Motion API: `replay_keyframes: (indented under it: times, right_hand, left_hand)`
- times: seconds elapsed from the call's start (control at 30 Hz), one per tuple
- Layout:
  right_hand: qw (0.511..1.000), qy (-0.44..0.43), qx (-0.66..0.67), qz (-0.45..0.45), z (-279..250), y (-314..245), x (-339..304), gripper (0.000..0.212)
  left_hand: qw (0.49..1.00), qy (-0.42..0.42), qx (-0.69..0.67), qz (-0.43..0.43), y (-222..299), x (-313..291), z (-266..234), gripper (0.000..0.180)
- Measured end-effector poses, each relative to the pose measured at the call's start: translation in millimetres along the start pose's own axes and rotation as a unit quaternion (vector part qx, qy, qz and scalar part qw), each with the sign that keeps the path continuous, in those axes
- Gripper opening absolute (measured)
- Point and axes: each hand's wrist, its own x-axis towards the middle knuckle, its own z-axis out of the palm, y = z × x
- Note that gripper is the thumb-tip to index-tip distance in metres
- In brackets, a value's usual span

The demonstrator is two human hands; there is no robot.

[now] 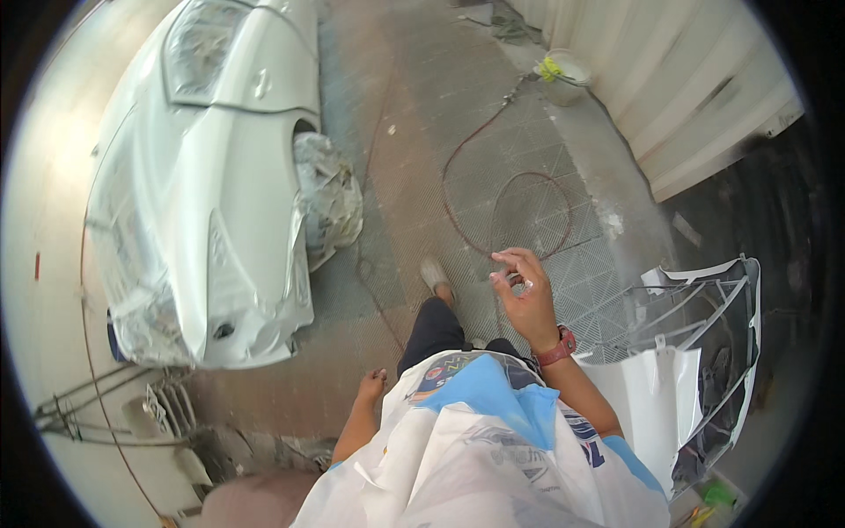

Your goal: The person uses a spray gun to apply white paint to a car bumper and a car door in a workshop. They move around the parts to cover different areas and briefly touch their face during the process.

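My right hand (525, 290) is raised in front of me over the floor, fingers curled. Its thumb and forefinger have a gap between their tips. A small whitish spot shows among the fingers, too small to name. A red watch (556, 347) is on that wrist. My left hand (374, 384) hangs low at my left side with its fingers bent in; whether anything is inside is hidden. Neither hand touches the white car (255, 176) at the left, whose windows and wheel are wrapped in clear plastic film (327, 198).
A dark red hose (451, 202) lies looped on the grated floor (493, 150). At the upper right stands a whitish bucket (568, 77) by a pale ribbed wall (669, 79). White body panels (647, 392) rest on a metal stand (704, 304) at my right. More racks (172, 409) stand lower left.
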Motion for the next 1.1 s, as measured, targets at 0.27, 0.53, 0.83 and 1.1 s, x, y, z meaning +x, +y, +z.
replay_keyframes:
  times: [0.27, 0.53, 0.83, 1.1]
  right_hand:
    - [0.968, 0.092, -0.084, 0.219, -0.5, 143.0, 181.9, 0.03]
    - [0.919, 0.203, -0.053, 0.334, -61.3, 195.1, 344.7, 0.033]
    - [0.885, 0.249, 0.006, 0.393, -174.8, 345.7, 592.5, 0.036]
    - [0.886, -0.008, -0.246, 0.392, -209.8, 722.3, 929.2, 0.06]
  left_hand:
    - [0.996, -0.07, 0.058, -0.012, 283.4, 150.7, -22.1, 0.064]
    - [0.977, -0.059, 0.11, 0.172, 614.8, 258.2, -85.7, 0.06]
    - [0.885, -0.122, 0.227, 0.387, 970.7, 201.8, 76.2, 0.06]
    - [0.73, -0.306, 0.393, 0.467, 1176.4, 228.8, 396.2, 0.063]
